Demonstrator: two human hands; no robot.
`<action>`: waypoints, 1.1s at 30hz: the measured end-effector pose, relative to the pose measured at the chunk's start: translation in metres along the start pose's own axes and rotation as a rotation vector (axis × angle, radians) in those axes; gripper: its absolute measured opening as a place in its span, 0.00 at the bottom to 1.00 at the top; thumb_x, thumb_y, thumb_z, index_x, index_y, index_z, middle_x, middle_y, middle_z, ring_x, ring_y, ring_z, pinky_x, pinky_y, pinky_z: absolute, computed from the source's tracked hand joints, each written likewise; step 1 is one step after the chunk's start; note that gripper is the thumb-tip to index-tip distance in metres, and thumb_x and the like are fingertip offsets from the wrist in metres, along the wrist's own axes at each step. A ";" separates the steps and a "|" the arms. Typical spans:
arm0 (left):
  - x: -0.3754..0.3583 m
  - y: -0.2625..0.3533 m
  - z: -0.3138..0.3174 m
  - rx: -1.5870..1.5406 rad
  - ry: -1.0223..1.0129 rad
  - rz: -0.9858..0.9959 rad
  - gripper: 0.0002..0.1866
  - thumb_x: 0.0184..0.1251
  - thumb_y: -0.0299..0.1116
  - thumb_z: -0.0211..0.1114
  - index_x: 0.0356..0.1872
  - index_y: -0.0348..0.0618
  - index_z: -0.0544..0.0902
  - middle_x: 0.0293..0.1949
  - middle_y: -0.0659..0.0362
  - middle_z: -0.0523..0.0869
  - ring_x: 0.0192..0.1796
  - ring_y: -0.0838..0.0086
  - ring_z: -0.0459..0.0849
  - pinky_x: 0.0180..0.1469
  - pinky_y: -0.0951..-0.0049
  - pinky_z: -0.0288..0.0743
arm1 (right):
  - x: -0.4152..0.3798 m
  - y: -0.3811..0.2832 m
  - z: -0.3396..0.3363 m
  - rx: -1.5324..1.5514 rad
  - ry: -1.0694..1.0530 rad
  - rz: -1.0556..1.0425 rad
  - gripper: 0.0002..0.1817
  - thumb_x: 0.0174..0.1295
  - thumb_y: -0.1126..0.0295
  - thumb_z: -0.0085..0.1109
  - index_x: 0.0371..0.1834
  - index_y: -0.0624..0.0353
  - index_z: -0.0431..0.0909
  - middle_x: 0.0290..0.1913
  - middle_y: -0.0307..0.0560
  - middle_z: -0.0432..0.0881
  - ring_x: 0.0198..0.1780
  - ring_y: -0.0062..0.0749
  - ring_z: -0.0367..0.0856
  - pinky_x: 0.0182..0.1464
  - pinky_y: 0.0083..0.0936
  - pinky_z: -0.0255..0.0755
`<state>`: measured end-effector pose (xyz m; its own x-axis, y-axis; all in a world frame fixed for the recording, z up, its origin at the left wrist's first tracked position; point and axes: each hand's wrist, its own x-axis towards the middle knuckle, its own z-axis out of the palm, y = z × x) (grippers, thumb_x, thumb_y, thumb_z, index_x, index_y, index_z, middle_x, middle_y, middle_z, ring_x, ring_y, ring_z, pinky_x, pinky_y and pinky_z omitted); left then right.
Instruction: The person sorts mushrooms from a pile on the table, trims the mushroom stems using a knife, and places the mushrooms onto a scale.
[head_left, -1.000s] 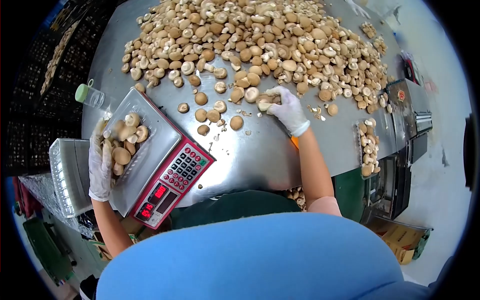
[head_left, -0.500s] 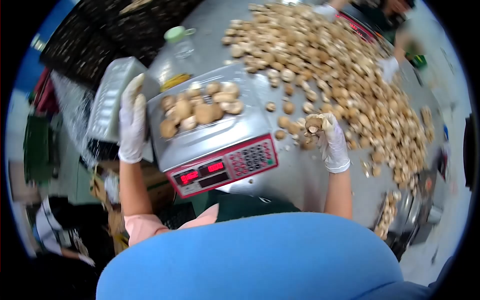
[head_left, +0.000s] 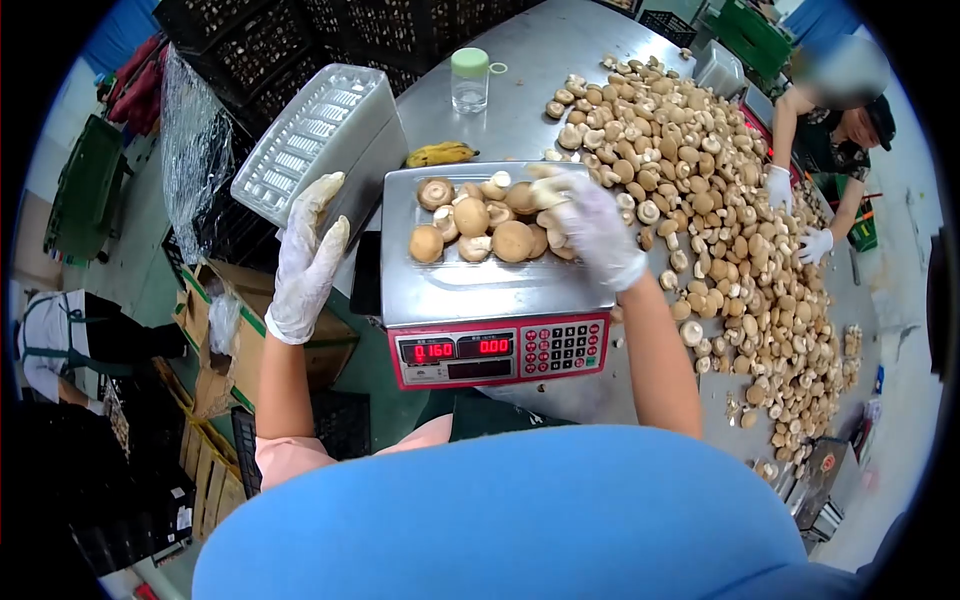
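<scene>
A digital scale (head_left: 450, 295) with a red front panel and lit red digits stands in front of me. Several brown mushrooms (head_left: 471, 217) lie together on its metal plate. My left hand (head_left: 305, 262), in a white glove, is raised left of the scale beside the stacked clear trays, fingers apart and holding nothing. Over the right side of the plate is my gloved right hand (head_left: 592, 225), blurred by motion, at the right end of the mushrooms. Whether it grips a mushroom cannot be made out.
A large mushroom heap (head_left: 720, 220) covers the table's right side. White trays (head_left: 330, 140) stand at the left, near a banana (head_left: 441, 154) and a lidded bottle (head_left: 470, 82). A co-worker's gloved hands (head_left: 815, 245) are at the heap's far edge. Dark crates stand behind.
My right hand has moved left from beside the heap, where it held a mushroom, to over the scale. The view has turned rightward. The scale's left readout changed.
</scene>
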<state>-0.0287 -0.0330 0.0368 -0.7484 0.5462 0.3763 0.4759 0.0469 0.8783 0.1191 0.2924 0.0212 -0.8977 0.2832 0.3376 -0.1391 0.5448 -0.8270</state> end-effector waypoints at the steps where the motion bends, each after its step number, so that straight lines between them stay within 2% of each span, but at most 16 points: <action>1: 0.002 -0.003 -0.003 0.073 -0.015 0.024 0.25 0.74 0.24 0.56 0.71 0.35 0.70 0.70 0.52 0.72 0.73 0.66 0.69 0.77 0.66 0.58 | -0.003 -0.019 -0.012 0.096 0.077 0.102 0.15 0.72 0.62 0.60 0.52 0.60 0.83 0.53 0.47 0.86 0.52 0.32 0.83 0.55 0.27 0.78; 2: 0.002 -0.006 -0.006 0.148 -0.035 0.042 0.25 0.74 0.24 0.56 0.71 0.35 0.70 0.70 0.52 0.72 0.73 0.66 0.69 0.76 0.66 0.59 | -0.009 -0.035 -0.025 0.168 0.159 0.290 0.15 0.73 0.62 0.59 0.54 0.60 0.83 0.58 0.48 0.85 0.54 0.30 0.82 0.57 0.25 0.76; 4: 0.009 -0.001 -0.004 0.014 -0.035 -0.029 0.23 0.74 0.25 0.57 0.68 0.34 0.73 0.67 0.51 0.75 0.70 0.66 0.72 0.74 0.67 0.62 | -0.027 -0.023 -0.050 0.110 0.249 0.197 0.15 0.74 0.63 0.59 0.54 0.63 0.83 0.56 0.43 0.85 0.51 0.25 0.80 0.58 0.22 0.72; 6: 0.018 -0.010 -0.006 0.098 -0.103 -0.016 0.20 0.75 0.27 0.58 0.65 0.33 0.75 0.64 0.51 0.77 0.67 0.67 0.75 0.71 0.69 0.66 | -0.051 -0.001 -0.074 -0.052 0.232 0.344 0.15 0.71 0.66 0.60 0.56 0.63 0.81 0.55 0.43 0.86 0.52 0.24 0.81 0.57 0.23 0.74; 8: 0.027 -0.014 -0.002 0.131 -0.215 -0.063 0.19 0.76 0.30 0.59 0.63 0.31 0.77 0.61 0.51 0.80 0.63 0.69 0.78 0.67 0.71 0.70 | -0.075 0.009 -0.073 0.095 0.272 0.490 0.17 0.69 0.67 0.62 0.58 0.62 0.80 0.52 0.43 0.85 0.52 0.24 0.81 0.55 0.22 0.75; 10: 0.032 -0.018 0.006 -0.010 -0.270 -0.218 0.23 0.78 0.34 0.58 0.68 0.34 0.73 0.60 0.59 0.80 0.62 0.77 0.76 0.67 0.77 0.68 | -0.085 0.008 -0.062 0.092 0.220 0.518 0.19 0.68 0.67 0.63 0.59 0.61 0.79 0.51 0.43 0.85 0.51 0.24 0.81 0.54 0.22 0.75; 13: 0.039 -0.027 0.015 0.066 -0.357 -0.147 0.24 0.78 0.37 0.59 0.69 0.35 0.72 0.56 0.60 0.80 0.58 0.82 0.76 0.60 0.80 0.71 | -0.082 -0.001 -0.050 -0.022 0.164 0.505 0.21 0.67 0.66 0.65 0.62 0.60 0.77 0.48 0.43 0.85 0.50 0.25 0.81 0.53 0.23 0.75; 15: 0.040 -0.016 0.020 -0.065 -0.396 -0.372 0.28 0.78 0.40 0.60 0.71 0.35 0.69 0.48 0.62 0.81 0.47 0.86 0.79 0.47 0.84 0.74 | -0.074 0.006 -0.044 -0.111 0.141 0.430 0.23 0.67 0.62 0.65 0.62 0.59 0.76 0.46 0.46 0.85 0.46 0.27 0.81 0.51 0.25 0.76; 16: 0.040 -0.013 0.020 -0.062 -0.401 -0.365 0.28 0.78 0.40 0.60 0.71 0.35 0.69 0.48 0.62 0.81 0.47 0.86 0.79 0.47 0.84 0.74 | -0.069 0.011 -0.043 -0.110 0.149 0.428 0.23 0.67 0.62 0.65 0.62 0.59 0.76 0.46 0.46 0.85 0.46 0.27 0.81 0.51 0.25 0.76; 19: 0.037 -0.014 0.022 0.059 -0.416 -0.503 0.34 0.76 0.44 0.61 0.74 0.33 0.64 0.37 0.64 0.81 0.25 0.86 0.78 0.25 0.86 0.70 | -0.050 0.013 -0.039 -0.390 0.104 0.218 0.22 0.67 0.59 0.63 0.62 0.55 0.78 0.41 0.50 0.84 0.39 0.34 0.83 0.47 0.30 0.77; 20: 0.036 -0.015 0.024 0.060 -0.424 -0.491 0.34 0.76 0.44 0.61 0.74 0.33 0.64 0.37 0.64 0.81 0.25 0.86 0.78 0.25 0.86 0.70 | -0.043 0.009 -0.038 -0.425 0.063 0.352 0.22 0.67 0.58 0.62 0.61 0.53 0.79 0.39 0.52 0.86 0.39 0.41 0.86 0.47 0.34 0.78; 24: 0.037 -0.004 0.040 -0.086 -0.493 -0.533 0.33 0.75 0.40 0.60 0.74 0.33 0.63 0.30 0.63 0.83 0.20 0.84 0.80 0.20 0.87 0.71 | -0.030 0.042 -0.025 -0.586 0.108 0.321 0.24 0.60 0.59 0.64 0.61 0.50 0.79 0.42 0.62 0.87 0.48 0.56 0.87 0.53 0.46 0.79; 28: 0.035 -0.006 0.050 -0.039 -0.459 -0.503 0.31 0.74 0.38 0.62 0.73 0.34 0.66 0.28 0.65 0.83 0.19 0.85 0.79 0.18 0.87 0.69 | -0.038 0.066 -0.018 -0.517 0.142 0.399 0.28 0.55 0.64 0.62 0.63 0.51 0.75 0.45 0.61 0.86 0.50 0.58 0.86 0.55 0.46 0.79; 30: 0.036 -0.008 0.056 -0.034 -0.445 -0.519 0.32 0.71 0.36 0.66 0.72 0.34 0.68 0.31 0.64 0.85 0.20 0.86 0.78 0.19 0.86 0.69 | -0.053 0.054 -0.019 -0.472 0.205 0.342 0.26 0.55 0.66 0.61 0.60 0.53 0.75 0.44 0.62 0.86 0.48 0.58 0.85 0.51 0.48 0.79; 32: 0.034 -0.023 0.068 -0.048 -0.437 -0.373 0.30 0.70 0.34 0.67 0.70 0.36 0.71 0.37 0.62 0.87 0.22 0.86 0.78 0.21 0.84 0.70 | -0.073 0.053 -0.025 -0.364 0.282 0.288 0.21 0.55 0.68 0.61 0.54 0.54 0.76 0.40 0.62 0.85 0.44 0.57 0.86 0.46 0.49 0.79; 33: 0.030 0.009 0.078 -0.059 -0.491 -0.431 0.28 0.71 0.32 0.64 0.70 0.37 0.72 0.39 0.60 0.87 0.24 0.85 0.80 0.22 0.84 0.71 | -0.088 0.037 -0.035 -0.385 0.281 0.362 0.19 0.55 0.68 0.60 0.52 0.55 0.76 0.37 0.61 0.85 0.40 0.57 0.86 0.42 0.49 0.79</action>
<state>-0.0110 0.0495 0.0332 -0.5617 0.8078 -0.1786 0.1441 0.3082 0.9403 0.2075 0.3157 -0.0234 -0.7074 0.6735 0.2143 0.3634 0.6066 -0.7070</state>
